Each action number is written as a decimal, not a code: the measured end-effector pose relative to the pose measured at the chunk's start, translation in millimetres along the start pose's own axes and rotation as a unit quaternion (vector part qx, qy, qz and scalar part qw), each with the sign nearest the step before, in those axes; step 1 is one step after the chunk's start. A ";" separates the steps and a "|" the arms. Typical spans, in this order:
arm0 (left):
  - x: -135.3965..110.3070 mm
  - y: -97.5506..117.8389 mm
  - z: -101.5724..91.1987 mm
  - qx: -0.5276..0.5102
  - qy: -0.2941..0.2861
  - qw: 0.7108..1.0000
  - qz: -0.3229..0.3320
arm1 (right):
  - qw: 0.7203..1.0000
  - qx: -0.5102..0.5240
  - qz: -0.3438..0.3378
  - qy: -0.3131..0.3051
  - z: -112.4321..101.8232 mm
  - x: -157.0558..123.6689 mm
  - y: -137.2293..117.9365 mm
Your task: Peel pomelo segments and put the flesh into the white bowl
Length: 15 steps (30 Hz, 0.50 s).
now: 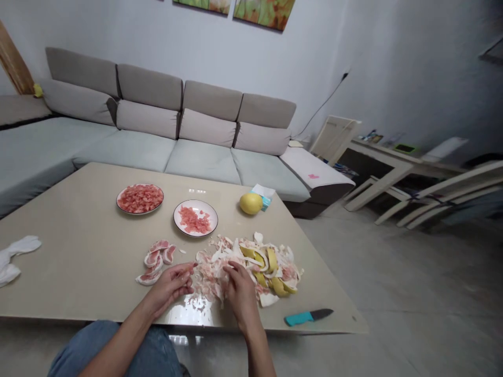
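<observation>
My left hand (173, 285) is closed in a pinch, with a small reddish piece of pomelo flesh (194, 265) at its fingertips. Beside it lie several pomelo segments (154, 260) with white membrane. My right hand (240, 292) reaches over the heap of peel and membrane (220, 262), its fingers curled together; whatever they hold is hidden. Yellow rind strips (272, 260) top the heap's right side. Beyond my hands, a white plate (208, 208) carries some pink flesh bits (194, 220). A second plate (138, 213) is piled with more flesh (140, 198).
A knife (308, 317) with a turquoise handle lies near the table's (90, 246) front right corner. A whole yellow pomelo (250, 203) and a tissue pack (266, 196) sit at the back right. White cloth or tissue (18, 254) lies at left. A sofa (200, 157) stands behind.
</observation>
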<state>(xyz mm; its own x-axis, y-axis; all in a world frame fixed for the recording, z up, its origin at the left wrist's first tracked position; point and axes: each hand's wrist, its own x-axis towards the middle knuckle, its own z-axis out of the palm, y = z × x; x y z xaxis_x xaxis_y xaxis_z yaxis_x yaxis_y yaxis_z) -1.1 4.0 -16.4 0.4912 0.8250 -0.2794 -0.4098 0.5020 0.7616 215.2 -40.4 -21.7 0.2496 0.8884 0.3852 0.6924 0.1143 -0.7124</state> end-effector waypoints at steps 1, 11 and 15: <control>0.3 -0.2 0.6 0.016 0.003 1.000 0.010 | 1.000 0.002 0.003 0.003 0.1 0.5 -2.5; 6.9 -4.6 -0.6 0.136 -0.005 0.987 0.081 | 0.942 0.284 0.150 -0.098 22.8 -7.8 -52.0; 6.2 -6.2 -1.6 0.123 -0.017 0.990 0.070 | 0.924 0.330 0.164 -0.097 27.4 -8.3 -55.1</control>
<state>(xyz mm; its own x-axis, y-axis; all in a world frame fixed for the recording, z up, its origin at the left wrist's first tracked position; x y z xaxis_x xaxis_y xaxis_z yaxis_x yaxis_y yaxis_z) 3.2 6.4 -23.8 0.4702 0.8708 -0.1436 -0.2778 0.3005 0.9124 156.5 -41.9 -1.8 0.2023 0.9792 0.0176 0.0205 0.0138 -0.9997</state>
